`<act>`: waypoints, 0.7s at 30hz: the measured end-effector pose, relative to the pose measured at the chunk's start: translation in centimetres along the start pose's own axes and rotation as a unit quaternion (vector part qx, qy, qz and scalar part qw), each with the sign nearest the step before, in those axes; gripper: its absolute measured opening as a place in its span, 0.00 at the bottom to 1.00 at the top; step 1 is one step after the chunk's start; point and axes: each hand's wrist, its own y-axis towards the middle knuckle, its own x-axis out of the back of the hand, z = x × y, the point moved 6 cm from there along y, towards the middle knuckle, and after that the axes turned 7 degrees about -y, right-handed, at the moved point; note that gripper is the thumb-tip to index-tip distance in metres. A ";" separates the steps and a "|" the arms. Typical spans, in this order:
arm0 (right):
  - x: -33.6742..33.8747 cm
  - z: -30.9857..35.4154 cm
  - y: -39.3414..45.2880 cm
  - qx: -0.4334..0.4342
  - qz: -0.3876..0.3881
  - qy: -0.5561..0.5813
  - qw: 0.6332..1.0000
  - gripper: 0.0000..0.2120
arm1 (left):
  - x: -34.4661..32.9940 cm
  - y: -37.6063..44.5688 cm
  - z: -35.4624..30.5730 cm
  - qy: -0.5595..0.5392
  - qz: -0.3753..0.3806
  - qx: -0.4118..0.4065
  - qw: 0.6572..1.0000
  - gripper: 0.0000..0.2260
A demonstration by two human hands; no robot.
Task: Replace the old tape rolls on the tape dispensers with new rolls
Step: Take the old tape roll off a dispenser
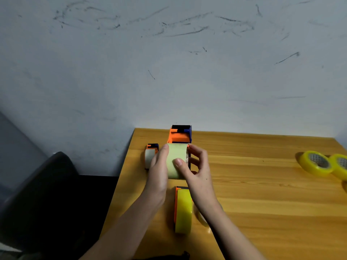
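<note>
- Left hand (159, 166) and right hand (199, 166) clasp the pale tape roll (177, 160) from both sides, steadying it on the orange dispenser (179, 136), desk (262, 194) centre.
- New yellow rolls (317, 163) wait at three o'clock.

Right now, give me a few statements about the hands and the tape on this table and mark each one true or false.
1. Both hands hold the pale green roll on the middle dispenser. True.
2. Two yellow rolls lie at the right edge of the table. True.
3. The near dispenser carries a white roll. False: its roll is yellow.
4. The left hand rests flat on the table. False: it cups the green roll's left side.
5. The right hand has its thumb on the roll's face. True.
6. The small dispenser stands right of the hands. False: it is on the left.
</note>
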 end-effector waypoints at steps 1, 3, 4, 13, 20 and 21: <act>0.0 0.2 0.0 0.005 0.006 0.000 1.000 0.27 | 0.0 0.0 -0.2 0.004 0.001 -0.004 1.000 0.17; -0.2 0.4 0.0 0.013 0.010 -0.005 1.000 0.30 | -0.1 0.0 -0.3 0.003 0.004 -0.013 1.000 0.16; -0.3 0.5 0.1 0.016 0.005 -0.010 1.000 0.30 | -0.2 0.0 -0.4 -0.002 0.002 -0.017 1.000 0.16; 0.1 1.2 0.5 0.018 -0.061 -0.001 0.998 0.23 | -1.2 -0.4 -0.6 -0.042 0.006 -0.018 0.999 0.14; 0.4 1.8 0.4 0.060 -0.077 -0.035 0.995 0.22 | -1.1 -0.8 -0.8 -0.060 0.004 -0.011 0.998 0.14; 0.5 2.0 0.4 0.068 -0.080 -0.036 0.994 0.21 | -1.2 -0.9 -0.9 -0.063 0.008 -0.013 0.998 0.14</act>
